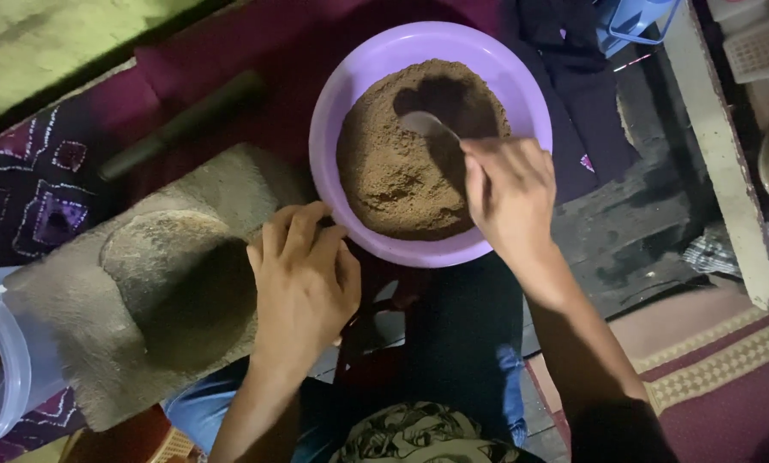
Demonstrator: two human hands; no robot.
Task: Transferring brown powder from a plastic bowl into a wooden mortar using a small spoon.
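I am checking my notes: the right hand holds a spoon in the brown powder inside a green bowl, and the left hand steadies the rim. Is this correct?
Not quite: the bowl is purple, not green, as the head view shows. The rest holds: right hand with spoon in the powder, left hand at the rim.

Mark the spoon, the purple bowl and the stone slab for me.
spoon point(422, 123), head view, on its pale scoop.
purple bowl point(333, 107), head view, on its left rim.
stone slab point(76, 309), head view, on its flat top.

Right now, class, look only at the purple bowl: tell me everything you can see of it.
The purple bowl is round, smooth and looks like plastic. It sits upright on dark red cloth, heaped with brown powder that has a hollow dug in it. The left hand touches its near rim, while the right hand holds a metal spoon dipped into the powder.
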